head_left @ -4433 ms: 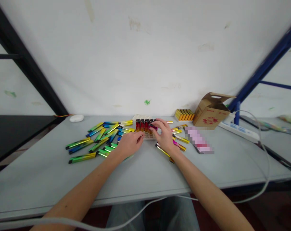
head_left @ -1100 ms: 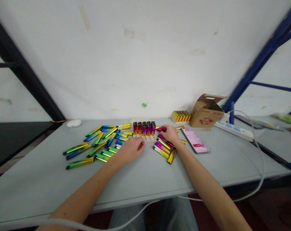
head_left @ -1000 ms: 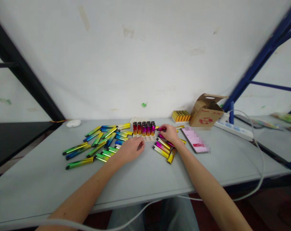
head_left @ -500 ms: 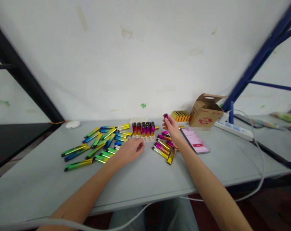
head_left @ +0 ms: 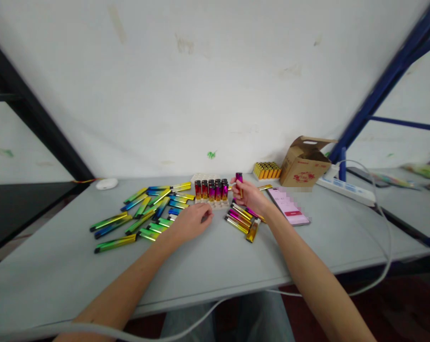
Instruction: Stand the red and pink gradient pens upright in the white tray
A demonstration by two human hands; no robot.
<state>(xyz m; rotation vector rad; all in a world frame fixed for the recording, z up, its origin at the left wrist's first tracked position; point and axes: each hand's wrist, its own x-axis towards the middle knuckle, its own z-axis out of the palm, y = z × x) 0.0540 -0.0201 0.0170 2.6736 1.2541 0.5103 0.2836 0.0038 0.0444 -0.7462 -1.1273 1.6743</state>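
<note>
My right hand (head_left: 251, 195) grips a purple-and-gold lighter (head_left: 239, 177) upright, just right of a pale tray (head_left: 220, 205) with rows of holes. Several red and purple lighters (head_left: 211, 191) with black tops stand in the tray's back part. My left hand (head_left: 195, 219) is closed with curled fingers at the tray's front left edge; whether anything is in it is hidden. Below my right hand lie several loose magenta and gold lighters (head_left: 239, 219). Green, blue and yellow lighters (head_left: 142, 221) are scattered on the table left of my left hand.
Behind on the right, yellow lighters (head_left: 267, 170) stand packed in a block beside an open cardboard box (head_left: 303, 166). A phone (head_left: 289, 207) lies right of my right hand. Farther right is a power strip (head_left: 346, 191) with a white cable. A white case (head_left: 107, 184) sits back left.
My right hand has moved left toward the tray with the lighter and lowered it slightly. My left hand stays almost in place.
</note>
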